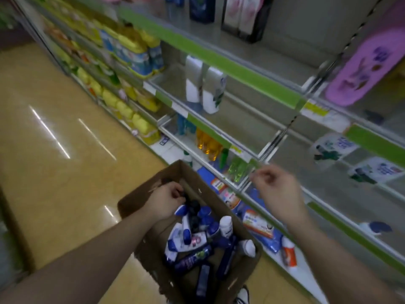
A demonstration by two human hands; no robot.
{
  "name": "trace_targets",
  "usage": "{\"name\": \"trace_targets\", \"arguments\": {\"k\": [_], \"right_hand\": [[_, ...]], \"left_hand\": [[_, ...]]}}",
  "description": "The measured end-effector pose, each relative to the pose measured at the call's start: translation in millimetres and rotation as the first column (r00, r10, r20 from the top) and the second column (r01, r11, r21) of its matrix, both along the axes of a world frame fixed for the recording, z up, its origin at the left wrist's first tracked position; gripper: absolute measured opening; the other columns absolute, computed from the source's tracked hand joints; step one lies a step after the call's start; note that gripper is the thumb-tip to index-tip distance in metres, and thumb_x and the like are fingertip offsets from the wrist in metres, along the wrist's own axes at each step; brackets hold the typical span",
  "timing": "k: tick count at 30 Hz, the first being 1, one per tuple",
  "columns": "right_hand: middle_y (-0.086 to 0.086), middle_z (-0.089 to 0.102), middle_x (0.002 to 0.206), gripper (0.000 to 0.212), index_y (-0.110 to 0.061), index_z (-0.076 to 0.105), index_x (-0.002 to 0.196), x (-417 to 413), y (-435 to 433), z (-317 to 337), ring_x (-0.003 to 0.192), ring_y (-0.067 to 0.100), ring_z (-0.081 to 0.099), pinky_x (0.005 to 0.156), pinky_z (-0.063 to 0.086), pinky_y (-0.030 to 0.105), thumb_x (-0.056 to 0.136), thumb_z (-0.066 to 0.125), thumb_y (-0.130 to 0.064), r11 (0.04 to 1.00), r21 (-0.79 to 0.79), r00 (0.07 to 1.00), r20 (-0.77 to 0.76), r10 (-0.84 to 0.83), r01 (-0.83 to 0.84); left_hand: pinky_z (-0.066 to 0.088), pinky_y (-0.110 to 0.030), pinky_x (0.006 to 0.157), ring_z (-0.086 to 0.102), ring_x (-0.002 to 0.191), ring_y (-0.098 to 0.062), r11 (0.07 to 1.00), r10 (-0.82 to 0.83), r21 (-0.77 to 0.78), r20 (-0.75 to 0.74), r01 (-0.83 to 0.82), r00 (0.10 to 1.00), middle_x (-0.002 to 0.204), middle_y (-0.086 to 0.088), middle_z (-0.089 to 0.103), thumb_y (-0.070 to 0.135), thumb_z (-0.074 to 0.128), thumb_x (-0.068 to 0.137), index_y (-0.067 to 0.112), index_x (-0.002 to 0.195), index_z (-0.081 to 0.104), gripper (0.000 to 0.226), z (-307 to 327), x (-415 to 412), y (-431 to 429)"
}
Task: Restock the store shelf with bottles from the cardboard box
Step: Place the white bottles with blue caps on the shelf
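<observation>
Cardboard box (140, 200) sits below both hands. Left hand (166, 200) curls over dark caps, grasp unclear; right hand (278, 189) hovers loosely curled, empty. Best to seize one bottle (225, 226) by its body.

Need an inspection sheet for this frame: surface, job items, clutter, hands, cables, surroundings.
Surface: glossy tan floor, light streaks reflected.
Job's things: open cardboard box on the floor, jumbled blue and white bottles inside; shelf with two white bottles and much bare space.
Clutter: packets lying on the bottom shelf.
Hands: left hand in the box, curled over dark caps, grasp unclear; right hand raised by the shelf edge, empty.
Cables: nothing seen.
Surroundings: yellow packs stocked further down the aisle.
</observation>
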State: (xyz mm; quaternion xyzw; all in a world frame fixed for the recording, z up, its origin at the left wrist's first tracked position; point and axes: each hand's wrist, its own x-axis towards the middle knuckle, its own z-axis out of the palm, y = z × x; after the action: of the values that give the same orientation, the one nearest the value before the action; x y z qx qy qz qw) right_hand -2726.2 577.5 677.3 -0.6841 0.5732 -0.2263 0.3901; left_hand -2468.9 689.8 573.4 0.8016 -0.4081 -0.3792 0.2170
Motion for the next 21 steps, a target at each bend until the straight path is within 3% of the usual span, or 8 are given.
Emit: {"name": "trace_targets", "arguments": {"k": [2,6,8,11,16,21], "right_hand": [[-0.006,0.069,0.072,0.008,-0.026,0.068,0.090,22,15,-49,0.069,0.012,0.066,0.060,0.050,0.027,0.086,0.072,-0.031,0.989,0.130,0.992,-0.103,0.079,-0.065],[-0.005,0.071,0.094,0.034,-0.027,0.063,0.118,54,35,-128,0.086,0.018,0.065,0.074,0.052,0.029,0.087,0.068,-0.039,0.931,0.344,0.926,-0.296,0.234,-0.125],[0.000,0.071,0.112,0.043,-0.026,0.058,0.129,63,41,-157,0.101,0.024,0.066,0.084,0.054,0.033,0.088,0.065,-0.038,0.903,0.403,0.869,-0.382,0.316,-0.151],[0.007,0.064,0.126,0.044,-0.023,0.056,0.129,74,48,-194,0.113,0.030,0.062,0.088,0.053,0.038,0.088,0.063,-0.036,0.891,0.423,0.778,-0.498,0.383,-0.167],[0.006,0.047,0.137,0.045,-0.019,0.050,0.129,89,48,-243,0.123,0.033,0.052,0.093,0.046,0.041,0.092,0.061,-0.041,0.899,0.388,0.664,-0.621,0.417,-0.202],[0.004,0.048,0.138,0.047,-0.018,0.049,0.135,87,48,-278,0.130,0.028,0.046,0.106,0.040,0.041,0.093,0.060,-0.036,0.900,0.365,0.588,-0.682,0.434,-0.240]], "left_hand": [[0.048,-0.029,0.084,0.064,0.099,-0.021,0.992,-0.095,0.084,0.030,0.092,0.995,0.101,-0.001,0.068,0.026,0.070,0.087,0.017,0.116,0.063,0.031,-22,0,-3],[0.049,-0.029,0.089,0.063,0.108,-0.023,0.963,-0.223,0.168,0.070,0.209,0.972,0.119,-0.003,0.065,0.034,0.066,0.087,0.018,0.123,0.061,0.039,-59,0,-13],[0.045,-0.029,0.090,0.059,0.116,-0.026,0.944,-0.310,0.162,0.125,0.289,0.942,0.125,-0.005,0.062,0.037,0.066,0.085,0.019,0.123,0.061,0.043,-79,-1,-20],[0.042,-0.032,0.086,0.052,0.117,-0.031,0.895,-0.438,0.186,0.189,0.405,0.879,0.122,-0.008,0.057,0.037,0.064,0.083,0.020,0.117,0.061,0.038,-104,-8,-29],[0.032,-0.046,0.109,0.037,0.133,-0.028,0.773,-0.633,0.243,0.351,0.585,0.690,0.143,-0.002,0.047,0.037,0.057,0.086,0.024,0.140,0.049,0.056,-135,-17,-55],[0.024,-0.049,0.115,0.033,0.136,-0.027,0.602,-0.794,0.375,0.376,0.705,0.478,0.146,0.000,0.047,0.036,0.059,0.086,0.026,0.146,0.042,0.063,-162,-26,-77]]}}
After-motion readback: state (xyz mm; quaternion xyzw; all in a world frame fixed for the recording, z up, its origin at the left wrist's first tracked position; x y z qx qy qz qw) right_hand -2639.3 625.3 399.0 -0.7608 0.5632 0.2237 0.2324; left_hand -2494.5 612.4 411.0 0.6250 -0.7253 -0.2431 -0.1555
